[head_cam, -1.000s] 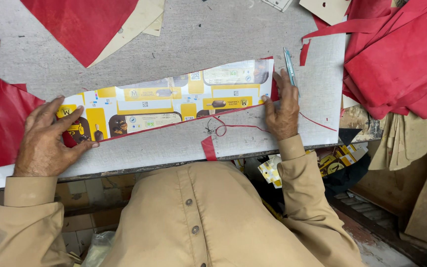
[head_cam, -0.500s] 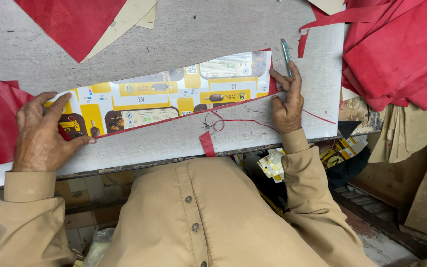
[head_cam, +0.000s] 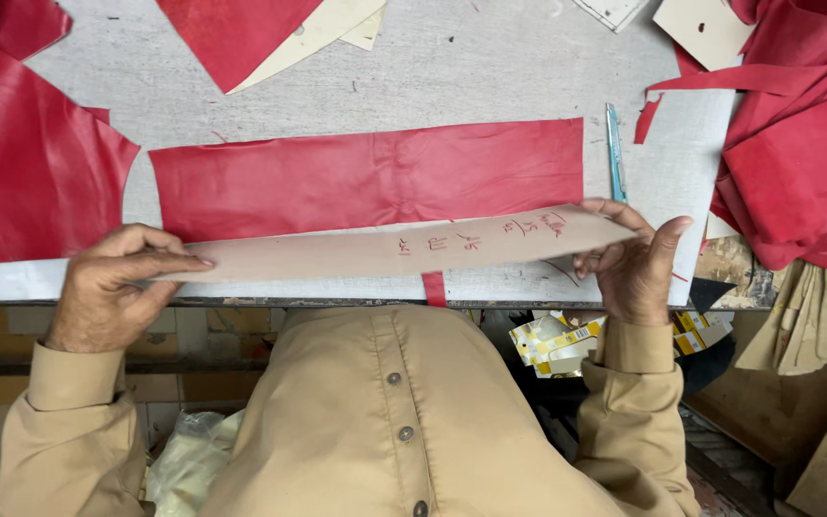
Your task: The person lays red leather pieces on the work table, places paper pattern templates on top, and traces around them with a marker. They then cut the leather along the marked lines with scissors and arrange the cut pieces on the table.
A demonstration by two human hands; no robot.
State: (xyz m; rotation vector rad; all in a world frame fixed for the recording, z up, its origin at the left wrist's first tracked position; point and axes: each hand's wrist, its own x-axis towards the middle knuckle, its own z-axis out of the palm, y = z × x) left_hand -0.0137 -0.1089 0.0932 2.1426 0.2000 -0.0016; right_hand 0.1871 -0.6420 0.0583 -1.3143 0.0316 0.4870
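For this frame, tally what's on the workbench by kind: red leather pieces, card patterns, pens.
Red leather pieces, counting the heap at right as one: 5, including the long strip, left sheet, top sheet and heap.
Card patterns: 4, one long template held by the left hand and right hand.
Pens: 1, blue pen.
Total: 10
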